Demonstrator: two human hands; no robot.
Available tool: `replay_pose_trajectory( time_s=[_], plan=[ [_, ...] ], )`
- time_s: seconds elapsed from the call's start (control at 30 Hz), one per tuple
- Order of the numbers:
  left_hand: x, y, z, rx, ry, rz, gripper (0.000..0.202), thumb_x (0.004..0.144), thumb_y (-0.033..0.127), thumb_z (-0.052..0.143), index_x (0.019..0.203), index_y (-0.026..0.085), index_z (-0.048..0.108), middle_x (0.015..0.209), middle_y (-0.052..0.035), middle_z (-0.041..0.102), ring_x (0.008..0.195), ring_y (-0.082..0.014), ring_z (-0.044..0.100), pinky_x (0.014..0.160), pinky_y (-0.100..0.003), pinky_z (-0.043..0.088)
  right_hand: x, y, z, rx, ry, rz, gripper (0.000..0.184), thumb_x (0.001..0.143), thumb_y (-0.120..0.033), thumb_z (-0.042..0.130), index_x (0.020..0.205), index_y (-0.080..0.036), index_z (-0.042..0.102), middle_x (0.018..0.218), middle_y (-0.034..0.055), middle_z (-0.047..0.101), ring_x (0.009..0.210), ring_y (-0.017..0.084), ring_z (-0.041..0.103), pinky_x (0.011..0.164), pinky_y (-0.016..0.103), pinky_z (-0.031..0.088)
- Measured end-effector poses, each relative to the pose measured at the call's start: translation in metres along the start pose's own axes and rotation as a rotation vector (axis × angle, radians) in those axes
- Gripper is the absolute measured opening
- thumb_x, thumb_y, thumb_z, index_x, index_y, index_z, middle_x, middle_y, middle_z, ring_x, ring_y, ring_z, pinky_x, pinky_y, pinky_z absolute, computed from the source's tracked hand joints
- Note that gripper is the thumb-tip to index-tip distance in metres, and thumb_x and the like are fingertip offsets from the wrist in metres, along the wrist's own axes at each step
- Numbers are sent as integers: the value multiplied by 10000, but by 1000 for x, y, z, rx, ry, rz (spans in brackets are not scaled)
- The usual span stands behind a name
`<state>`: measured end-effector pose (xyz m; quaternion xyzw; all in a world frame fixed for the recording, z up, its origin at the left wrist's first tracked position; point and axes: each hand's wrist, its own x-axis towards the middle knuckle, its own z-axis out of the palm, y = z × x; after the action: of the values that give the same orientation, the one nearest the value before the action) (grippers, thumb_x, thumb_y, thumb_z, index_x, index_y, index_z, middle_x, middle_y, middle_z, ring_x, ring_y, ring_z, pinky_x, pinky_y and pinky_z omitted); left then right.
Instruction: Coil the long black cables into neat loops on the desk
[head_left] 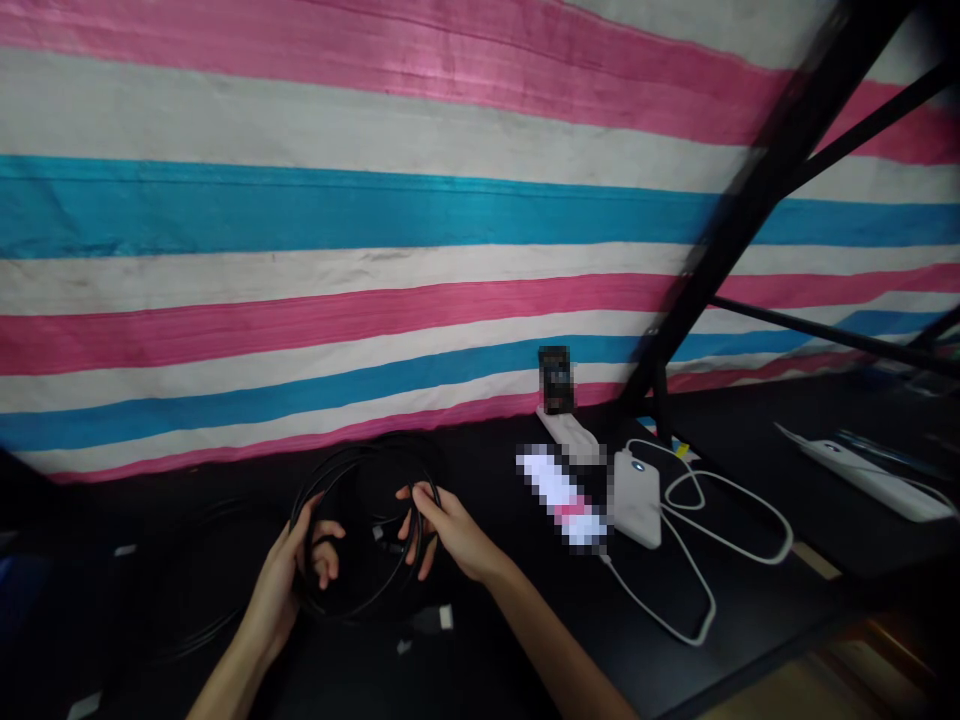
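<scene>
A black cable coil [360,470] is held up over a black table [525,640]. My left hand [289,575] grips the coil's left side with its fingers curled round the strands. My right hand [442,530] pinches the right side of the loop between thumb and fingers. The cable's end with a plug [437,619] lies on the table below the hands.
A white power bank [636,497] with a white cord [705,560] lies to the right, beside a blurred white object [562,495]. A small dark device [556,379] stands against the striped pink, white and blue tarp [375,200]. Black frame bars [750,200] rise right. More black cable [202,590] lies left.
</scene>
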<state>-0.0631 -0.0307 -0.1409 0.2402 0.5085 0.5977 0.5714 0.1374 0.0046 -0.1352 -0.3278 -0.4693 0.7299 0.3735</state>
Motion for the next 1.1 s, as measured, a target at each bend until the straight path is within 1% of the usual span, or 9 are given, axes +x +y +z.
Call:
replay_pose_trajectory(
  time_s=[0.17, 0.33, 0.43, 0.53, 0.6, 0.7, 0.8, 0.9, 1.1],
  plan=[
    [5, -16, -5, 369, -21, 276, 647, 726, 589, 574, 1228, 224, 389, 726, -1, 630, 385, -145, 521, 335, -251, 412, 0, -2, -4, 56, 53, 3, 469, 823, -563, 521, 1072, -165, 515, 669, -16, 583, 411, 95, 565, 293, 184, 445],
    [16, -27, -24, 774, 156, 456, 688, 716, 550, 598, 1288, 231, 388, 774, -18, 653, 457, -148, 566, 488, -275, 484, -3, -4, -1, -30, -15, 5, 428, 833, -543, 515, 1033, -164, 507, 647, -23, 600, 411, 98, 583, 322, 173, 445],
    [21, -26, -32, 920, 170, 518, 615, 748, 536, 550, 1263, 213, 455, 807, -43, 673, 518, -170, 595, 514, -276, 486, -3, -1, 3, -79, -25, -28, 454, 847, -580, 452, 984, -153, 523, 593, -27, 594, 387, 103, 581, 306, 157, 398],
    [21, -20, -33, 1023, 197, 637, 530, 772, 517, 519, 1198, 203, 548, 973, -83, 680, 584, -177, 606, 559, -286, 491, -2, 2, 5, -118, 2, -66, 521, 845, -629, 394, 944, -140, 545, 550, -16, 592, 371, 112, 574, 290, 156, 342],
    [18, -16, -31, 1012, 220, 668, 503, 783, 512, 511, 1160, 188, 589, 979, -91, 680, 594, -175, 611, 589, -288, 498, -2, 2, 5, -182, 51, -109, 530, 842, -630, 404, 916, -130, 564, 535, -8, 597, 369, 101, 556, 313, 161, 343],
    [14, -12, -26, 894, 213, 585, 484, 809, 522, 479, 1130, 185, 611, 833, -62, 681, 550, -164, 601, 556, -276, 499, -1, 2, 6, -269, 101, -165, 535, 840, -625, 416, 871, -119, 589, 514, 6, 601, 404, 96, 552, 363, 170, 363],
    [10, -9, -22, 714, 233, 559, 449, 833, 513, 453, 1094, 181, 608, 907, -66, 664, 666, -171, 620, 583, -271, 521, -1, 2, 8, -267, 70, -145, 561, 842, -641, 383, 907, -121, 583, 532, 24, 620, 448, 123, 584, 368, 184, 380],
    [7, -3, -22, 500, 325, 627, 407, 853, 486, 446, 1067, 170, 584, 965, -76, 631, 778, -172, 615, 623, -266, 533, -4, 1, 8, -247, 73, -169, 544, 860, -617, 377, 983, -124, 572, 632, 59, 667, 546, 150, 640, 394, 195, 424],
    [9, 18, -33, 235, 588, 876, 393, 885, 484, 378, 1027, 152, 532, 858, -64, 617, 704, -161, 623, 615, -290, 533, -16, -13, 2, -314, 112, -377, 446, 902, -535, 370, 920, -153, 599, 685, 63, 681, 550, 145, 651, 455, 228, 464]
  ],
)
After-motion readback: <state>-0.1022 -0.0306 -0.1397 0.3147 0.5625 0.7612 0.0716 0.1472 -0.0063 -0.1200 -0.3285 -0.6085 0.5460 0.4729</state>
